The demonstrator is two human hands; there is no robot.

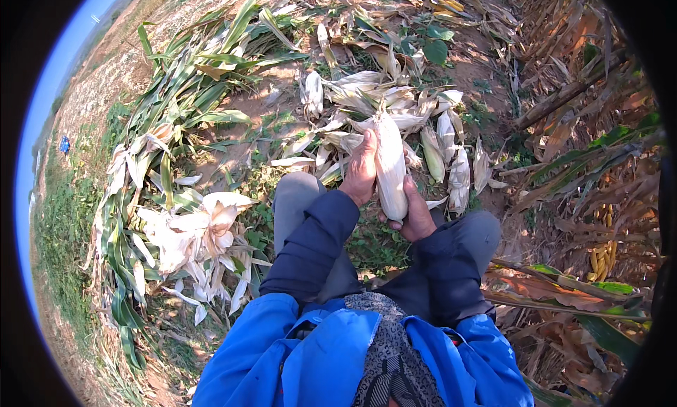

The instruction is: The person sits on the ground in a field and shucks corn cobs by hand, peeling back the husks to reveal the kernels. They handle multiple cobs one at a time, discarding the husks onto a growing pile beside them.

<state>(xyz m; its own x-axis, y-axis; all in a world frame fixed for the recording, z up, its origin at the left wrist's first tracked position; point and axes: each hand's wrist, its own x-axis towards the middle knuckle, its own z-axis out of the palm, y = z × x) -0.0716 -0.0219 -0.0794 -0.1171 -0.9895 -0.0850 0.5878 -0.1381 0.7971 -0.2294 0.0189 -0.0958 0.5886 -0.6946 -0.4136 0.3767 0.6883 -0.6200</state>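
An ear of corn in its pale dry husk (pixel 390 169) is held between both hands above the knees, its thick end towards the body. My left hand (pixel 362 169) grips its left side near the middle, thumb along the husk. Around the lower right side and under the thick end curl the fingers of my right hand (pixel 415 211). Just beyond the hands lies a pile of husked-over ears and loose husks (pixel 365 92). One greenish unhusked ear (pixel 432 154) and a pale unhusked ear (pixel 459 180) rest to the right of the held ear.
Cut corn stalks with green leaves (pixel 185 89) curve along the left. A heap of stripped husks (pixel 195 230) lies left of the knees. Dry stalks stand at the right, with bare yellow cobs (pixel 602 261) among them. More yellow cobs (pixel 449 6) lie at the top.
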